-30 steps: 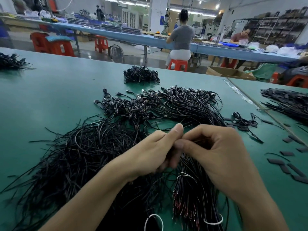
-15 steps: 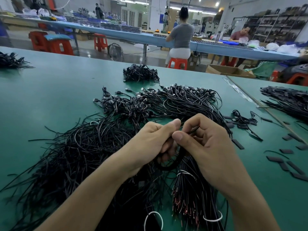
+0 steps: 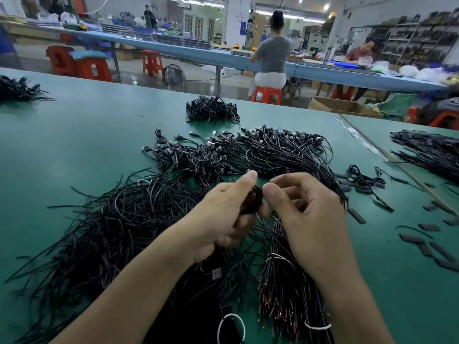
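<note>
The black cable (image 3: 254,198), looped between both hands a moment earlier, is now bunched into a small coil gripped by the left hand (image 3: 223,214), the right hand (image 3: 308,214) being curled just beside it, its hold unclear, above cable piles (image 3: 111,232) on the green table (image 3: 74,135).

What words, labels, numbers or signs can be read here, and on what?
No text can be read.
The small grey tag among the cables: blurred, unreadable.
The blue panel by the far pillar: too small to read.
The black cable gripped by the left hand: no marking visible.
</note>
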Motion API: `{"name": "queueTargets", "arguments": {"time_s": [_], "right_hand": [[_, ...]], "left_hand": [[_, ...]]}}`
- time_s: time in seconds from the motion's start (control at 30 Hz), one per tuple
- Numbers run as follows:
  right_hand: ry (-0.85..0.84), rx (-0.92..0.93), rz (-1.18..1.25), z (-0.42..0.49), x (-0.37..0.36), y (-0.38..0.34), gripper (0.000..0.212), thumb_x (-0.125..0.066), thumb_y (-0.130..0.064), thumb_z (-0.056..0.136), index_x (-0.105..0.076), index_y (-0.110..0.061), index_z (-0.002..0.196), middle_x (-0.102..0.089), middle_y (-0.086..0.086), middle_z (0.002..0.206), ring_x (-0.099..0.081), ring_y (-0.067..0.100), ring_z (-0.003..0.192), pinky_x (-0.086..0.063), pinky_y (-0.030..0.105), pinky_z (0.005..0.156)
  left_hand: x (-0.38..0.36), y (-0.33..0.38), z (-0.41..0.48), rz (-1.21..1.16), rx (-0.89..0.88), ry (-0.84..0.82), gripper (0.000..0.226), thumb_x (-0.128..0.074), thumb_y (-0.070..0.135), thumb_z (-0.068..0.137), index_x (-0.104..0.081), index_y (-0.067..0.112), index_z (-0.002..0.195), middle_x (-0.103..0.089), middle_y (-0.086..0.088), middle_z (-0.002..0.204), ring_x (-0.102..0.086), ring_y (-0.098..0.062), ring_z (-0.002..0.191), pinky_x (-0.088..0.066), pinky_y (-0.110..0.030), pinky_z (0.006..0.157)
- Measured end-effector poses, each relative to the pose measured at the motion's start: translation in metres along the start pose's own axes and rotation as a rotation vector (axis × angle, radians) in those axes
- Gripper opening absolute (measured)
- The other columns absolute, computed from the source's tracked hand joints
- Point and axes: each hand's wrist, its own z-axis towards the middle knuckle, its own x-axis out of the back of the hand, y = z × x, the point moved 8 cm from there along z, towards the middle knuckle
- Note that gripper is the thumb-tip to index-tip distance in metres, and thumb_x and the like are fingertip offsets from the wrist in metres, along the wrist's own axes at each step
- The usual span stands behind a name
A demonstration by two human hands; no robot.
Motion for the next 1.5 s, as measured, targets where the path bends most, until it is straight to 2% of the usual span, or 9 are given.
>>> {"name": "queueTargets", "arguments": {"time_s": [0.1,0.23,0.37,0.53,0.67,0.93,1.07,1.33,1.5], "right_hand": [[-0.193,-0.140,-0.175,-0.004,-0.014,0.025,0.021,-0.066,-0.054,0.084,-0.058,-0.035,0.088,-0.065,-0.018,0.077,-0.060,-0.008,0.069,-0.048,0.010,0.059],[-0.676,-0.184,-0.501,-0.028,-0.058,0.044,0.012,-0.075,-0.025,0.087,-0.065,-0.032,0.088,-0.063,-0.013,0.083,-0.063,0.005,0.074,-0.059,0.031,0.073],[-0.758,-0.118,-0.603,-0.036,-0.074,0.045,0.025,-0.071,-0.018,0.087,-0.068,-0.041,0.095,-0.043,-0.021,0.090,-0.054,0.007,0.089,-0.046,0.024,0.071],[-0.742,-0.029,-0.612,-0.039,-0.082,0.040,0.013,-0.069,-0.021,0.088,-0.068,-0.034,0.092,-0.044,-0.018,0.093,-0.049,0.005,0.098,-0.034,0.022,0.074],[-0.713,0.016,-0.607,-0.037,-0.081,0.036,0.011,-0.061,-0.021,0.094,-0.064,-0.031,0.093,-0.046,-0.016,0.098,-0.049,0.006,0.095,-0.034,0.022,0.072],[-0.746,-0.012,-0.615,-0.039,-0.084,0.043,0.010,-0.070,-0.026,0.089,-0.068,-0.033,0.096,-0.046,-0.018,0.101,-0.052,0.008,0.100,-0.037,0.024,0.082],[-0.730,0.025,-0.600,-0.040,-0.085,0.043,0.007,-0.060,-0.026,0.096,-0.063,-0.032,0.095,-0.047,-0.017,0.099,-0.052,0.008,0.093,-0.036,0.024,0.077],[-0.481,0.084,-0.357,-0.019,-0.062,0.022,0.007,-0.061,-0.025,0.097,-0.062,-0.031,0.094,-0.053,-0.019,0.095,-0.052,-0.001,0.090,-0.049,0.020,0.080],[-0.173,-0.010,-0.174,-0.002,-0.022,0.021,0.018,-0.066,-0.018,0.093,-0.063,-0.034,0.086,-0.065,-0.015,0.081,-0.059,-0.009,0.080,-0.045,0.005,0.069]], "left_hand": [[0.022,0.011,0.001,-0.039,-0.128,0.158,0.062,-0.039,0.056,0.100,-0.055,0.024,0.050,-0.035,0.007,0.044,-0.024,-0.007,0.031,-0.021,-0.015,0.029],[0.037,0.018,0.000,-0.196,-0.211,0.279,0.061,-0.042,0.055,0.099,-0.045,0.025,0.046,-0.039,0.004,0.045,-0.029,-0.008,0.032,-0.024,-0.016,0.029],[0.039,0.021,-0.001,-0.264,-0.249,0.293,0.055,-0.050,0.056,0.096,-0.058,0.023,0.052,-0.057,-0.002,0.053,-0.049,-0.012,0.034,-0.029,-0.016,0.029],[0.041,0.019,-0.003,-0.278,-0.257,0.331,0.059,-0.045,0.054,0.099,-0.053,0.023,0.049,-0.041,0.002,0.042,-0.028,-0.007,0.027,-0.023,-0.014,0.028],[0.045,0.018,-0.002,-0.314,-0.239,0.360,0.062,-0.041,0.053,0.102,-0.050,0.022,0.048,-0.035,0.003,0.040,-0.025,-0.007,0.026,-0.021,-0.014,0.028],[0.045,0.022,-0.003,-0.284,-0.281,0.341,0.070,-0.025,0.055,0.103,-0.049,0.021,0.047,-0.026,0.006,0.041,-0.019,-0.008,0.030,-0.017,-0.015,0.031],[0.045,0.025,-0.003,-0.298,-0.311,0.297,0.064,-0.020,0.040,0.101,-0.053,0.018,0.051,-0.026,0.005,0.046,-0.018,-0.008,0.033,-0.017,-0.016,0.032],[0.042,0.030,-0.004,-0.256,-0.343,0.330,0.048,-0.029,0.035,0.108,-0.061,0.011,0.081,-0.033,0.009,0.050,-0.022,-0.005,0.037,-0.019,-0.018,0.031],[0.036,0.042,-0.012,-0.182,-0.452,0.332,0.061,-0.031,0.039,0.108,-0.070,0.023,0.064,-0.034,0.007,0.049,-0.022,-0.007,0.038,-0.017,-0.019,0.034]]}}
